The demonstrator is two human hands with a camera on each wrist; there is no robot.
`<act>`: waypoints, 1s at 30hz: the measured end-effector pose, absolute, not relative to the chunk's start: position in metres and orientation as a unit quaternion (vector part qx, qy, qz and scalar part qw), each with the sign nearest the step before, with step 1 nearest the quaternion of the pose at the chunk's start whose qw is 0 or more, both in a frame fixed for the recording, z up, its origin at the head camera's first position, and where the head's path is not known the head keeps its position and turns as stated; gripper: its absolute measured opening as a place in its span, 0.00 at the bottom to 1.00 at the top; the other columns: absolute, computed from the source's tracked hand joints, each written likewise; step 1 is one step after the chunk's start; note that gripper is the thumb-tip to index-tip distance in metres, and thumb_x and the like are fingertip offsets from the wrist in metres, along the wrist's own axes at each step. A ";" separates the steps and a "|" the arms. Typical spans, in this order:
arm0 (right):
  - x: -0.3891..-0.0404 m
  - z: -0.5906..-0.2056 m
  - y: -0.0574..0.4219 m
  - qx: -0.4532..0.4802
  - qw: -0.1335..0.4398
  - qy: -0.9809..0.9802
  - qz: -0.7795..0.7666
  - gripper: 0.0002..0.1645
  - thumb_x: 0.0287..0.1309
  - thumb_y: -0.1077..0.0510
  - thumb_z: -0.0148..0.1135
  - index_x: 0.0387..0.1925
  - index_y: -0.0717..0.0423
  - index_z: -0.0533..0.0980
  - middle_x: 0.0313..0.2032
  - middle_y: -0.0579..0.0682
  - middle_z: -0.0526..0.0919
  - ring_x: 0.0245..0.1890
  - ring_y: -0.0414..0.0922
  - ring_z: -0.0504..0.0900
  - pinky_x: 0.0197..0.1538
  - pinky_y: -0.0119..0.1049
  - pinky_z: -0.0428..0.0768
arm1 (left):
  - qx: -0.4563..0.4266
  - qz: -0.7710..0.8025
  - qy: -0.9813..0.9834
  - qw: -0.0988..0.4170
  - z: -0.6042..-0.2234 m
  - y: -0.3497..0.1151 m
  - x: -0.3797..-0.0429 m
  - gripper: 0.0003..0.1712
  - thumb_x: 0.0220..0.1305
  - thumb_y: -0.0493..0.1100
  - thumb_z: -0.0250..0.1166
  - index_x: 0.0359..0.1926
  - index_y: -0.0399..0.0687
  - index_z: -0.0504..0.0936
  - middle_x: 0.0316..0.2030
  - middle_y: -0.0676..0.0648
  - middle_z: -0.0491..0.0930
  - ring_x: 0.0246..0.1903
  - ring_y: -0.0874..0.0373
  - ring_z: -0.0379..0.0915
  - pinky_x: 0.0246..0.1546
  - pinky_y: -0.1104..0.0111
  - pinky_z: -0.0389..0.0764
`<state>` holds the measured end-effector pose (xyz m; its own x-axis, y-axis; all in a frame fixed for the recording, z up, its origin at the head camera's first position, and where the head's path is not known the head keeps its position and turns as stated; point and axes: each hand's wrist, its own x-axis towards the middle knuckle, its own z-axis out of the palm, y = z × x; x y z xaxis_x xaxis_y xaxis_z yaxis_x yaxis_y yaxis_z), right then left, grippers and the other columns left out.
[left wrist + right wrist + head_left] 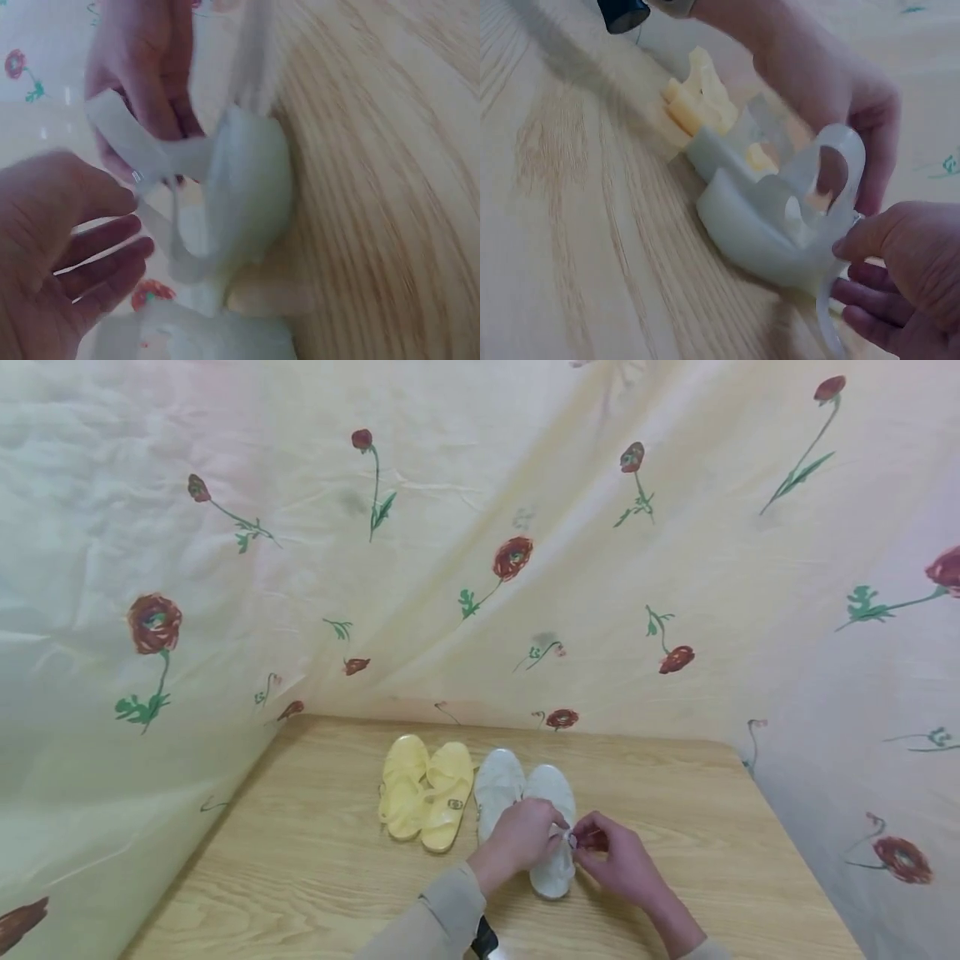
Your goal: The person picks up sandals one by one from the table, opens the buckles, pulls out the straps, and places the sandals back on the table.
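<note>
A pair of white sandals stands side by side, the left one (pixel 498 781) behind my left wrist and the right one (pixel 552 875) under my fingers. My left hand (pixel 523 833) reaches over the right sandal and pinches its ankle strap near a small buckle. From the other side my right hand (pixel 618 858) pinches the strap by the same buckle. In the right wrist view the strap (pixel 847 154) stands up in a loop above the sandal (pixel 742 225), with my right thumb against it. The left wrist view is blurred; the strap (pixel 124 131) stretches between both hands.
A pair of yellow sandals (pixel 438 814) stands left of the white ones, a small buckle showing on one strap. They rest on a wood-grain table (pixel 300 860). A flowered cloth (pixel 420 593) hangs behind and at both sides. A dark object (pixel 484 938) shows beside my left sleeve.
</note>
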<state>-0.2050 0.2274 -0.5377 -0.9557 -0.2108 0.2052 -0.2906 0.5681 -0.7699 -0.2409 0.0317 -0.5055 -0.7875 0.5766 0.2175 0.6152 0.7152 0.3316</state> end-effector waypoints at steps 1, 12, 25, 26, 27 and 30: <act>-0.206 -0.539 0.227 0.146 0.047 -0.884 0.442 0.13 0.59 0.68 0.75 0.43 0.55 0.81 0.39 0.48 0.88 0.41 0.40 0.89 0.47 0.31 0.88 | -0.327 -0.216 -0.919 0.046 -0.503 0.032 -0.241 0.11 0.62 0.41 0.73 0.45 0.55 0.94 0.43 0.57 0.92 0.43 0.66 0.84 0.42 0.78 0.82; -0.208 -0.545 0.236 0.154 0.004 -0.823 0.548 0.13 0.64 0.66 0.72 0.46 0.67 0.80 0.42 0.59 0.86 0.39 0.34 0.85 0.44 0.28 0.87 | -0.339 -0.213 -0.916 0.006 -0.484 0.041 -0.230 0.05 0.63 0.39 0.75 0.39 0.51 0.95 0.33 0.57 0.92 0.28 0.73 0.78 0.30 0.86 0.73; -0.206 -0.541 0.235 0.043 -0.078 -0.767 0.635 0.24 0.65 0.69 0.70 0.57 0.79 0.74 0.46 0.62 0.90 0.41 0.33 0.88 0.45 0.29 0.88 | -0.306 -0.158 -0.938 0.025 -0.498 0.046 -0.235 0.03 0.60 0.44 0.80 0.36 0.56 0.95 0.34 0.59 0.92 0.33 0.71 0.84 0.35 0.84 0.79; -0.206 -0.541 0.235 0.036 -0.079 -0.769 0.633 0.24 0.65 0.68 0.70 0.57 0.78 0.74 0.45 0.61 0.91 0.40 0.33 0.88 0.43 0.28 0.87 | -0.312 -0.151 -0.938 0.028 -0.499 0.046 -0.235 0.03 0.60 0.44 0.80 0.36 0.56 0.95 0.34 0.59 0.91 0.33 0.71 0.83 0.35 0.84 0.78; -0.206 -0.541 0.235 0.031 -0.079 -0.772 0.630 0.24 0.65 0.67 0.71 0.56 0.78 0.74 0.44 0.61 0.91 0.40 0.34 0.88 0.42 0.28 0.86 | -0.319 -0.141 -0.937 0.030 -0.499 0.046 -0.236 0.04 0.60 0.44 0.80 0.37 0.57 0.95 0.34 0.59 0.90 0.33 0.71 0.82 0.35 0.83 0.78; -0.207 -0.544 0.235 0.019 -0.069 -0.776 0.626 0.22 0.65 0.67 0.71 0.56 0.76 0.75 0.44 0.59 0.91 0.40 0.34 0.88 0.41 0.28 0.86 | -0.344 -0.108 -0.932 0.037 -0.497 0.048 -0.237 0.04 0.61 0.44 0.79 0.38 0.57 0.95 0.34 0.59 0.88 0.33 0.70 0.80 0.34 0.82 0.77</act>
<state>-0.2068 0.2351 -0.5436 -0.9898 -0.1156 -0.0836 0.0572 0.2152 -0.9749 -0.2370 0.0477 -0.4971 -0.7604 0.6333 0.1438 0.6494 0.7401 0.1747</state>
